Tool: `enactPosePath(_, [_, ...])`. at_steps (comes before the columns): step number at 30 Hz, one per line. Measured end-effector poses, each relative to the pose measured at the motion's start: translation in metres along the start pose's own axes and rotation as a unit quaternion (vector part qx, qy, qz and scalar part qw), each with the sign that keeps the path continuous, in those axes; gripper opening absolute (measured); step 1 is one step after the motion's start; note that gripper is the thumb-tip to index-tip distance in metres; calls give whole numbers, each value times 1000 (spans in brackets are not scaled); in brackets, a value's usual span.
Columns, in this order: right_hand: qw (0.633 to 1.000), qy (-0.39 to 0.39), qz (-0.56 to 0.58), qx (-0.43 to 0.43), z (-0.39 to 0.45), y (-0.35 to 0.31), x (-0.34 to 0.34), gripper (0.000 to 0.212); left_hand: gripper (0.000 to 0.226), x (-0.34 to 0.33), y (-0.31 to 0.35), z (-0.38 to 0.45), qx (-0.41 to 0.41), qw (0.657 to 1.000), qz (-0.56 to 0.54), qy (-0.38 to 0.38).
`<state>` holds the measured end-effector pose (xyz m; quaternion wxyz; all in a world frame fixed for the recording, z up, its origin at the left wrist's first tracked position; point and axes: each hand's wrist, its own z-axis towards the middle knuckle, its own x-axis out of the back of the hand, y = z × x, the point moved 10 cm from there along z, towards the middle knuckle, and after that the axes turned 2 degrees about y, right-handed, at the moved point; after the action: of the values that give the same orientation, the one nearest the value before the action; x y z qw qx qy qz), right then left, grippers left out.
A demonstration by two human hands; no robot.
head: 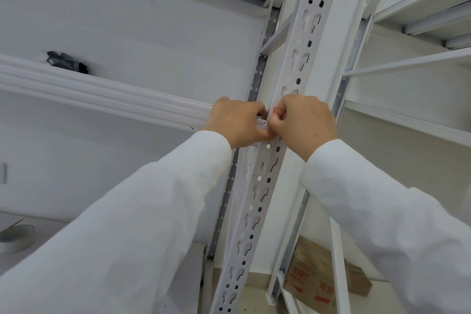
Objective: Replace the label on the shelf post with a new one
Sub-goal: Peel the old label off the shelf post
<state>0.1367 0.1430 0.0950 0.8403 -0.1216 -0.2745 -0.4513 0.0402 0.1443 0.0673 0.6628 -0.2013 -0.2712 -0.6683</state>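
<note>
Where white shelving fills the room, our left hand (235, 122) and right hand (303, 122) curl at the post (267, 173); at twelve o'clock of the thumbs, a red label (274, 110) shows, grip indiscernible.

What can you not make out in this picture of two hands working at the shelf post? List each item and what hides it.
- Label: head view, only a red sliver shows between the left hand and right hand; its text is hidden.
- Shelf post face beneath: covered by both hands.
- Cardboard box print: too blurred.
- Tape roll: cut off by the left edge.
</note>
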Motion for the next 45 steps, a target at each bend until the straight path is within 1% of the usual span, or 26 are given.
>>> enactPosePath(6, [1000,7,7,25,2,-3,-3,16,41,2,1,-1,-4,1000,4,1])
enactPosePath(12, [995,6,75,60,-2,-1,1,11,43,3,2,-1,-6,1000,7,12])
enactPosePath(19, [996,5,51,66,1,-2,-3,13,39,2,1,-1,-2,1000,-6,11])
enactPosePath(26, [997,15,23,73,2,-6,-4,16,39,1,0,0,0,1000,-5,5])
enactPosePath(34, [997,30,18,75,2,-9,-2,17,39,2,1,-2,2,1000,-7,5])
enactPosePath(36, [996,30,38,78,1,-6,-1,15,40,3,1,-2,3,1000,-5,7])
enactPosePath(40, [990,22,122,65,-3,3,2,8,45,2,0,-2,3,1000,6,7])
enactPosePath(45, [992,22,109,63,-1,1,-3,8,42,1,0,-1,2,1000,5,6])
